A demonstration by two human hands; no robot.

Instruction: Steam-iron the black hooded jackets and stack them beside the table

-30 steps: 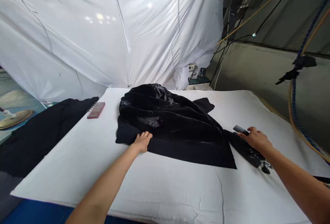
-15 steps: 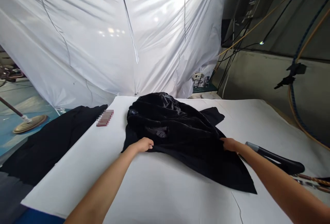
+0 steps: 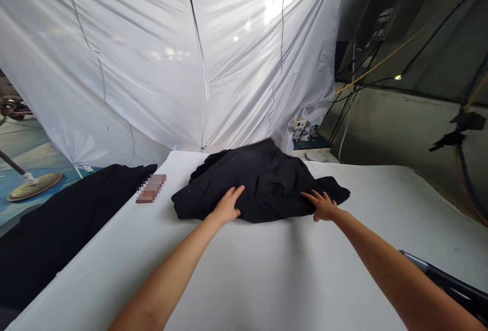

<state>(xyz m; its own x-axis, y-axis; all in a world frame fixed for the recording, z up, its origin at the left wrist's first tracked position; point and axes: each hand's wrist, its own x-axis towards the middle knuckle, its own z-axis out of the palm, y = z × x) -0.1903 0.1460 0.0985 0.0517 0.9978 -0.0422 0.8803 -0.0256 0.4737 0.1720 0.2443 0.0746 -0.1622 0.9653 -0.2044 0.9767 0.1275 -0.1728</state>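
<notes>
A black garment [image 3: 263,181] lies bunched on the white table [image 3: 244,275], its smooth cloth side facing up. Dark folds show behind its upper left edge, and a flap sticks out on the right. My left hand [image 3: 227,205] rests at the garment's front edge, left of its middle, with fingers spread. At the right part of the front edge is my right hand [image 3: 323,205], its fingers also apart and touching the cloth. Neither hand grips anything.
A blurred reddish item [image 3: 151,188] lies near the table's left edge. Beyond that edge is another pile of black cloth [image 3: 76,204]. A black-handled tool [image 3: 450,280] lies at the right. White sheeting [image 3: 152,66] hangs behind the table.
The garment's plush side and label were uppermost; now the flap is folded over, covering them. Both hands have let go of its edge and opened. The view has shifted slightly.
</notes>
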